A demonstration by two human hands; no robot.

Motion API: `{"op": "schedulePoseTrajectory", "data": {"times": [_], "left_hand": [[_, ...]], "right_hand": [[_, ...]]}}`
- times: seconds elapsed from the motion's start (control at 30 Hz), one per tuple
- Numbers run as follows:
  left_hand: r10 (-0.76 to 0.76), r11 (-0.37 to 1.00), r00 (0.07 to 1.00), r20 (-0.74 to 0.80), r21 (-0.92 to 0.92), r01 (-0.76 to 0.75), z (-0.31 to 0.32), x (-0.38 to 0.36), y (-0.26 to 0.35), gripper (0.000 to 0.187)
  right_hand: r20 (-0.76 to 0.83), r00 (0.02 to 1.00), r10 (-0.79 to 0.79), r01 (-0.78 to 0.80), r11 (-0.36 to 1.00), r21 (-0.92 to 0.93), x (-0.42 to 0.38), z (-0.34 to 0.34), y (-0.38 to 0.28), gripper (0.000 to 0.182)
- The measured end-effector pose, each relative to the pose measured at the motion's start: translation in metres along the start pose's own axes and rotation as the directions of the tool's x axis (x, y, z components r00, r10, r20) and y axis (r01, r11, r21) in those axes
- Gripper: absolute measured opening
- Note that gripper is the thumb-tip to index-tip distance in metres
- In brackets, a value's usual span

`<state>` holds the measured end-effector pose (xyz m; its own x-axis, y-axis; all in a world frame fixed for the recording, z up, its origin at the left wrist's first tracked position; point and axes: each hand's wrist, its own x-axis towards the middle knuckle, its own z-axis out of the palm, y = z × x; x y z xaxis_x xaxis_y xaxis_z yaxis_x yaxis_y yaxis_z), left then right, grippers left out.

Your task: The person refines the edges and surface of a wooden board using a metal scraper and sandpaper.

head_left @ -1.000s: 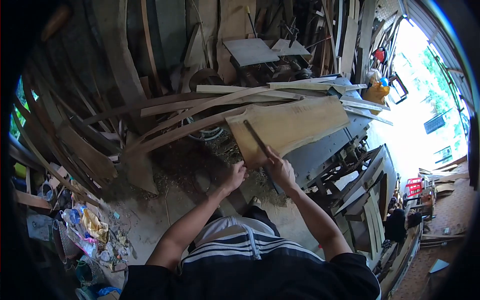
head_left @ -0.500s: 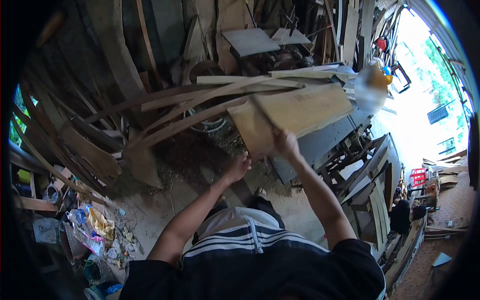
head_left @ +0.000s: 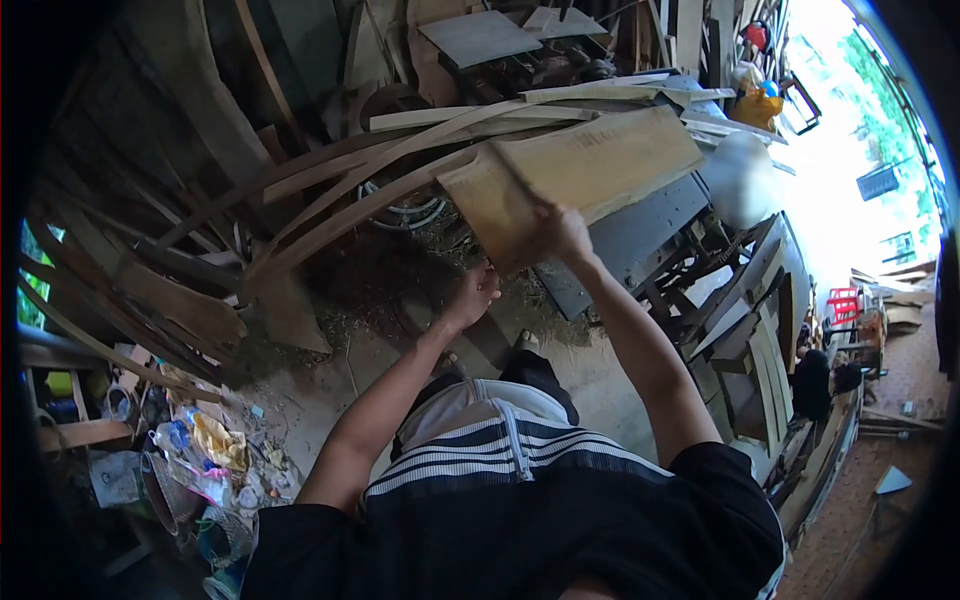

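A wide, pale wooden board (head_left: pixel 620 150) slants across the bench in the head view. My right hand (head_left: pixel 563 236) is closed over its near end, gripping a dark narrow strip (head_left: pixel 515 173) that runs across the board's face. Just left of the board's near corner is my left hand (head_left: pixel 474 298), its fingers curled and the fingertips right at the edge. I cannot tell what those fingers hold.
Long curved wooden strips (head_left: pixel 400 165) extend leftward behind the board. A grey flat surface (head_left: pixel 655 228) lies under it. Wood pieces (head_left: pixel 765 370) are stacked at right. Bags and litter (head_left: pixel 215 445) cover the floor at lower left.
The whole view has shifted, so the board and bench appear higher and slightly further left. Both hands stay at the board's near end, the dark strip still across it.
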<state>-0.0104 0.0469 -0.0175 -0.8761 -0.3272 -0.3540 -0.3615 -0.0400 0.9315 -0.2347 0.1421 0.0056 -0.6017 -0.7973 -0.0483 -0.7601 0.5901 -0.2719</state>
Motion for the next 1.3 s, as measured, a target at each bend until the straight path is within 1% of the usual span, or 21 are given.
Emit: {"op": "schedulePoseTrajectory", "data": {"times": [0.07, 0.13, 0.17, 0.2, 0.27, 0.33, 0.47, 0.5, 0.53, 0.6, 0.67, 0.7, 0.73, 0.8, 0.83, 0.87, 0.93, 1.03, 1.13, 1.2, 1.3], "left_hand": [[-0.004, 1.0, 1.0, -0.013, -0.026, 0.004, 0.003, -0.002, -0.002, 0.055], [0.027, 0.997, 0.999, -0.045, -0.075, -0.03, 0.003, -0.005, -0.003, 0.052], [0.021, 0.997, 0.998, -0.051, -0.079, -0.025, 0.003, -0.006, -0.002, 0.052], [0.003, 0.994, 1.0, -0.024, -0.108, -0.005, 0.003, -0.005, -0.001, 0.051], [-0.013, 0.992, 1.0, 0.005, -0.128, 0.013, 0.004, -0.008, 0.003, 0.05], [-0.004, 0.985, 1.0, -0.006, -0.171, 0.003, 0.008, -0.01, 0.009, 0.049], [-0.027, 0.978, 0.999, -0.035, -0.207, 0.02, 0.014, -0.01, 0.005, 0.048], [-0.044, 0.975, 0.999, -0.031, -0.218, 0.036, 0.015, -0.01, 0.004, 0.048], [-0.058, 0.972, 0.998, -0.027, -0.228, 0.05, 0.016, -0.01, 0.002, 0.048], [-0.054, 0.975, 0.998, -0.022, -0.218, 0.048, 0.015, -0.01, 0.0, 0.049], [-0.047, 0.976, 0.999, -0.007, -0.212, 0.044, 0.02, -0.008, -0.001, 0.051], [-0.041, 0.962, 0.999, -0.032, -0.27, 0.03, 0.023, -0.009, -0.002, 0.042], [-0.035, 0.946, 0.998, -0.061, -0.325, 0.013, 0.023, -0.01, 0.001, 0.035], [-0.059, 0.96, 0.997, -0.039, -0.276, 0.046, 0.021, -0.012, 0.004, 0.039], [-0.081, 0.971, 0.996, -0.021, -0.228, 0.074, 0.02, -0.013, 0.005, 0.044], [-0.086, 0.97, 0.996, -0.021, -0.228, 0.079, 0.02, -0.016, 0.005, 0.044], [-0.027, 0.971, 1.0, -0.004, -0.237, 0.026, 0.02, -0.016, 0.008, 0.043], [-0.028, 0.963, 0.999, 0.028, -0.267, 0.035, 0.02, -0.014, 0.009, 0.045], [-0.029, 0.958, 0.999, 0.034, -0.284, 0.037, 0.021, -0.02, 0.013, 0.043], [-0.044, 0.952, 0.999, 0.021, -0.303, 0.048, 0.022, -0.023, 0.014, 0.042], [-0.051, 0.928, 0.998, 0.041, -0.368, 0.062, 0.019, -0.016, 0.008, 0.042]], "right_hand": [[-0.043, 0.993, -0.109, 0.113, 0.988, 0.104, -0.013, 0.005, -0.015, 0.047], [-0.049, 0.998, -0.038, 0.048, 0.973, 0.225, -0.018, -0.015, -0.03, 0.04], [-0.063, 0.988, 0.139, -0.121, 0.966, 0.229, -0.007, -0.015, -0.029, 0.033], [-0.287, 0.946, 0.15, -0.043, 0.937, 0.348, -0.01, -0.018, -0.028, 0.035], [-0.176, 0.979, 0.107, -0.075, 0.981, 0.179, -0.017, -0.02, -0.032, 0.042], [-0.035, 0.977, -0.209, 0.209, 0.978, 0.012, -0.026, 0.005, -0.02, 0.045], [-0.025, 0.996, -0.086, 0.088, 0.991, 0.105, -0.048, -0.031, -0.035, 0.041], [-0.071, 0.993, 0.098, -0.082, 0.978, 0.194, -0.039, -0.028, -0.028, 0.043], [-0.279, 0.96, 0.016, 0.048, 0.974, 0.222, -0.042, -0.029, -0.022, 0.044], [-0.162, 0.987, 0.006, 0.029, 0.977, 0.212, -0.059, -0.02, -0.021, 0.047], [-0.087, 0.972, -0.216, 0.219, 0.975, 0.023, -0.084, -0.017, -0.039, 0.052], [0.045, 0.984, -0.174, 0.17, 0.982, 0.077, -0.093, -0.028, -0.046, 0.055], [0.043, 0.985, -0.169, 0.166, 0.983, 0.079, -0.093, -0.028, -0.042, 0.055], [-0.069, 0.995, -0.065, 0.076, 0.984, 0.161, -0.089, -0.031, -0.027, 0.053], [-0.061, 0.989, 0.133, -0.117, 0.968, 0.221, -0.081, -0.033, -0.019, 0.051], [-0.136, 0.977, 0.163, -0.131, 0.967, 0.217, -0.084, -0.037, -0.014, 0.049], [-0.208, 0.976, 0.072, -0.018, 0.968, 0.252, -0.104, -0.018, -0.01, 0.047], [-0.08, 0.987, -0.141, 0.154, 0.97, 0.189, -0.137, -0.003, -0.019, 0.046], [-0.204, 0.977, -0.064, 0.118, 0.957, 0.263, -0.13, -0.009, 0.003, 0.047], [-0.131, 0.962, 0.241, -0.203, 0.946, 0.251, -0.12, -0.035, 0.003, 0.047], [-0.222, 0.971, 0.09, -0.032, 0.967, 0.253, -0.139, -0.006, -0.002, 0.048]]}}
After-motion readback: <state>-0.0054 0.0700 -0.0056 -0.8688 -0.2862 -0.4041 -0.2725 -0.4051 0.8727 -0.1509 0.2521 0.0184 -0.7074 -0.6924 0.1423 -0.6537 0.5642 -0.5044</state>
